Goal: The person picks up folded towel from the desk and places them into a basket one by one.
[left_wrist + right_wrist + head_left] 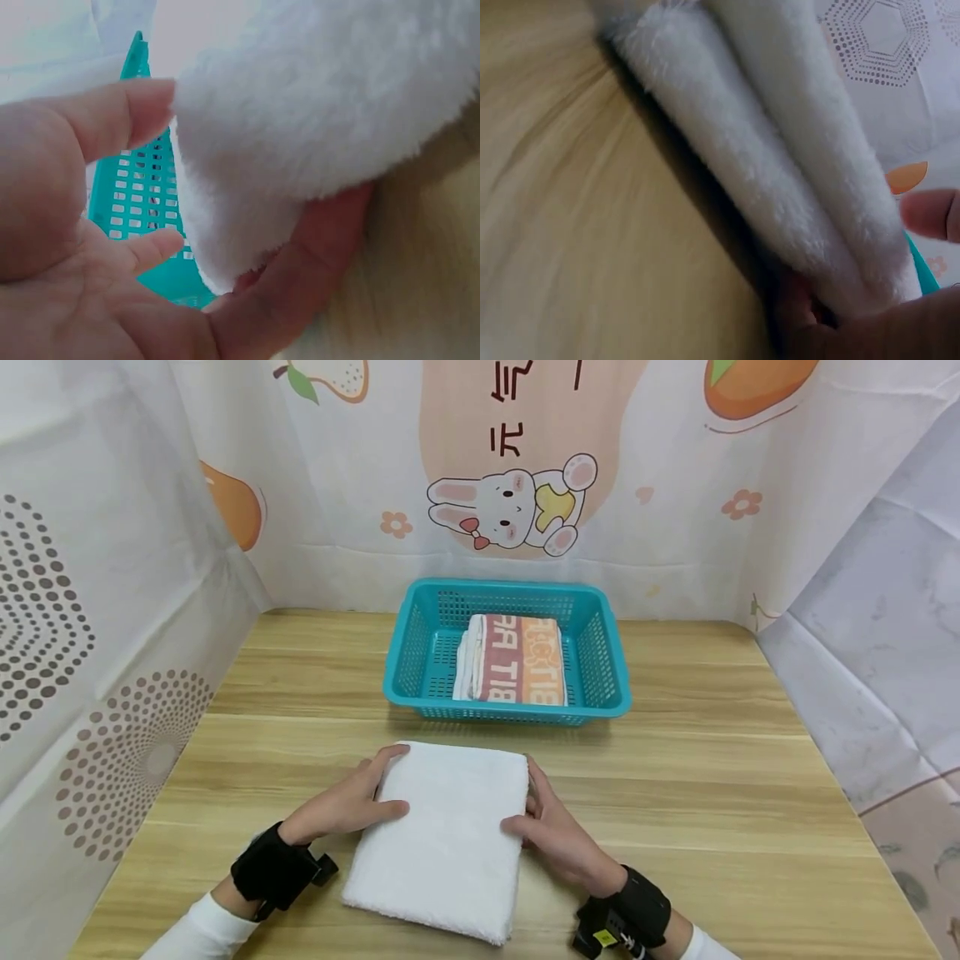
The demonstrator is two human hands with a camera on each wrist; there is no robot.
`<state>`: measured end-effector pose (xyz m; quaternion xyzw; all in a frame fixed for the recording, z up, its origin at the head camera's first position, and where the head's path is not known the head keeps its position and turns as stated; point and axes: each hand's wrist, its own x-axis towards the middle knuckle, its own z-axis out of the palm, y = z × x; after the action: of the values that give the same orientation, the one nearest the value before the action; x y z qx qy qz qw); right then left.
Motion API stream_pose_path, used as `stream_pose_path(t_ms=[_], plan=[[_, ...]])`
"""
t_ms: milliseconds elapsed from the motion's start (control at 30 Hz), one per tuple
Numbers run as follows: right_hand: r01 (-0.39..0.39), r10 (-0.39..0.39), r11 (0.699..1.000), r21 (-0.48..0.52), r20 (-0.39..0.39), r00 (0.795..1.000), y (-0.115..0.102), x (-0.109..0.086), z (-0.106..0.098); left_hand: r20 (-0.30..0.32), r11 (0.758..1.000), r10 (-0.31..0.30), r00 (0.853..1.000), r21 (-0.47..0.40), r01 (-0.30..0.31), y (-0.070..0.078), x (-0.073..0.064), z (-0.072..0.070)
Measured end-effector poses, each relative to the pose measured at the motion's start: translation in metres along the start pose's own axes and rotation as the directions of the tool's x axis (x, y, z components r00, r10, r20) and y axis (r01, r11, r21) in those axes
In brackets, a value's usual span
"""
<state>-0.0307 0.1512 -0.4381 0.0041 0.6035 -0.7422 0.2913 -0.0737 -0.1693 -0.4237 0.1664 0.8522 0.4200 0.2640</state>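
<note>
A folded white towel (450,835), thick and fluffy, is between my two hands in the head view. My left hand (348,802) grips its left side, and the left wrist view shows a finger tucked beneath the towel (300,112). On the opposite side my right hand (558,835) holds the edge, thumb on top. Folded layers of the towel (757,150) show in the right wrist view, with fingers reaching under the lower layer. Some fingertips are hidden by the cloth.
Behind the towel stands a teal plastic basket (405,685) holding a folded pink and orange patterned towel (517,660). All of this is on a wood-grain table (712,760). Printed white curtains (322,527) enclose the back and sides.
</note>
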Motion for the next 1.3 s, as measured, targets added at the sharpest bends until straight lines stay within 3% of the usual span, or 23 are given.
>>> stream_pose_path(t_ms=[233,433,700,867,1167,1233,1300], plan=[[0.032,-0.034,0.996,-0.086,-0.023,0.999,0.0,0.001,-0.001,0.114,0.994,0.069,0.991,-0.095,-0.058,-0.005,0.002,0.002],[0.034,-0.042,0.989,-0.142,-0.051,0.998,-0.002,-0.002,-0.006,0.207,0.975,0.12,0.971,-0.208,-0.076,-0.009,0.005,0.006],[0.049,-0.09,0.942,-0.333,-0.109,0.99,-0.001,-0.007,-0.013,0.287,0.945,0.181,0.941,-0.316,-0.086,-0.01,0.007,0.014],[0.104,-0.147,0.915,-0.39,-0.082,0.986,-0.001,-0.01,-0.016,0.289,0.937,0.204,0.935,-0.334,-0.102,-0.008,0.008,0.016],[0.134,-0.166,0.868,-0.478,-0.025,0.986,-0.004,-0.01,-0.019,0.214,0.951,0.235,0.948,-0.252,-0.179,-0.013,0.01,0.023],[0.169,-0.191,0.853,-0.494,0.007,0.982,-0.004,-0.012,-0.02,0.207,0.95,0.241,0.948,-0.249,-0.187,-0.013,0.01,0.023],[0.23,-0.234,0.817,-0.529,0.06,0.97,-0.003,-0.014,-0.021,0.196,0.952,0.244,0.95,-0.236,-0.196,-0.012,0.01,0.024]])
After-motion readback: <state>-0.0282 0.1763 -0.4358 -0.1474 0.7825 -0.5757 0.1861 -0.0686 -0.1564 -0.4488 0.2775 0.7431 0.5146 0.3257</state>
